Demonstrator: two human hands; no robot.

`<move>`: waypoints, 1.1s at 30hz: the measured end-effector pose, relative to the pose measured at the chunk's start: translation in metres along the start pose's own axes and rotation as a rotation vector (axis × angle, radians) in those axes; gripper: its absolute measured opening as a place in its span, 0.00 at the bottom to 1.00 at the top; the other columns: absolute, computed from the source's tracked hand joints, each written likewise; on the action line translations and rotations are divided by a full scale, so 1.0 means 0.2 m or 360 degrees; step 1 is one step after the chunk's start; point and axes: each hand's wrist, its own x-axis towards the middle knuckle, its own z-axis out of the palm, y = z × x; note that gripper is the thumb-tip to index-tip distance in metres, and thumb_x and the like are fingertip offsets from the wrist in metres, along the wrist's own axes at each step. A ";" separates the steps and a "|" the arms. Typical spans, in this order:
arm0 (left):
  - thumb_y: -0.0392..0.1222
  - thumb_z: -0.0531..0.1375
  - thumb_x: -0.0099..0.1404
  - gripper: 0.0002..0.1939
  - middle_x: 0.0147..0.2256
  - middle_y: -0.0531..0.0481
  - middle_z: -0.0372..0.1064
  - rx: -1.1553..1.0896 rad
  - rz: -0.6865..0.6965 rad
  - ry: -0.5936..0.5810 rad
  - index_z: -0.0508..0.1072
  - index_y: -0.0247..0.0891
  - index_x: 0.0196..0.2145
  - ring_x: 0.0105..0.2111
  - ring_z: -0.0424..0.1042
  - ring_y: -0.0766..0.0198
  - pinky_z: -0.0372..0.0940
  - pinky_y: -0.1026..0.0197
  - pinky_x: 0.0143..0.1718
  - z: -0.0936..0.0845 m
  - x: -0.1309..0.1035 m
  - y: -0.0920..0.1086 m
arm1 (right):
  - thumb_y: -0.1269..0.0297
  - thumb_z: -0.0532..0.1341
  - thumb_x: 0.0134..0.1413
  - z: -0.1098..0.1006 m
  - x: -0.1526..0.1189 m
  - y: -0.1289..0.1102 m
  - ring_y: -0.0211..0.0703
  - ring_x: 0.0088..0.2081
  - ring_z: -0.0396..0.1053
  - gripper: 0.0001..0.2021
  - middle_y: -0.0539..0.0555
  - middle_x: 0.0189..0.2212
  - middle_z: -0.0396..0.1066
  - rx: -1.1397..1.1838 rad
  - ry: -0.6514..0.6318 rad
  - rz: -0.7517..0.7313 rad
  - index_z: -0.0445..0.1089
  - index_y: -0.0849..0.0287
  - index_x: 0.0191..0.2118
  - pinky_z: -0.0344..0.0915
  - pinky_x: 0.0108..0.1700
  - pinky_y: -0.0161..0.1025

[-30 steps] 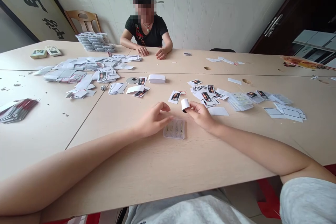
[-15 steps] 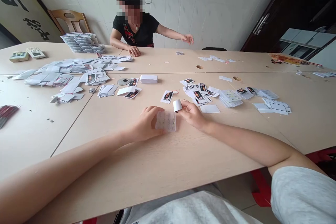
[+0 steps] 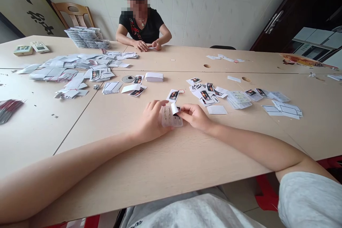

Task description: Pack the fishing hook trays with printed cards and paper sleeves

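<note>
Two remote controls (image 3: 31,48) lie at the desk's (image 3: 160,164) far left corner, with a dark bundle (image 3: 9,109) at the left edge nearer the wearer. Stacked packets (image 3: 87,37) stand toward the far edge, and loose white cards (image 3: 66,71) spread across the left half. A round disc (image 3: 128,78) and a small white stack (image 3: 154,76) sit near the middle. The left hand (image 3: 151,121) grips a clear plastic tray (image 3: 171,118), fingers curled round its left side, tilting it up off the desk just in front of the wearer. The right hand (image 3: 195,115) pinches a small folded card (image 3: 175,108) against the tray's upper right corner, fingers narrow. Printed cards (image 3: 205,94) and clear packets (image 3: 240,99) lie right of centre; bordered cards (image 3: 284,109) lie toward the right edge. A co-worker (image 3: 143,25) sits at the far edge, both hands together on the desk.
</note>
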 end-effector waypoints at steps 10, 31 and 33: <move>0.58 0.60 0.56 0.20 0.25 0.55 0.61 -0.0050 -0.0315 0.0050 0.62 0.38 0.25 0.24 0.56 0.68 0.53 0.63 0.26 -0.09 0.09 0.13 | 0.51 0.59 0.54 0.04 -0.06 -0.05 0.32 0.23 0.51 0.18 0.45 0.19 0.54 -0.0259 0.0074 -0.0167 0.59 0.59 0.23 0.48 0.25 0.34; 0.52 0.59 0.59 0.14 0.29 0.51 0.68 -0.0514 -0.0695 0.0056 0.70 0.37 0.27 0.25 0.63 0.68 0.57 0.64 0.26 -0.05 0.04 0.08 | 0.50 0.55 0.58 -0.02 -0.07 -0.05 0.34 0.23 0.49 0.19 0.46 0.19 0.51 -0.0408 0.0049 -0.0094 0.57 0.59 0.23 0.47 0.26 0.35; 0.53 0.59 0.59 0.15 0.28 0.50 0.70 -0.0544 -0.0697 0.0037 0.69 0.37 0.28 0.23 0.64 0.68 0.57 0.64 0.25 -0.04 0.03 0.08 | 0.49 0.55 0.57 -0.02 -0.07 -0.05 0.34 0.24 0.51 0.19 0.47 0.19 0.53 -0.0397 0.0057 -0.0072 0.59 0.59 0.23 0.48 0.26 0.35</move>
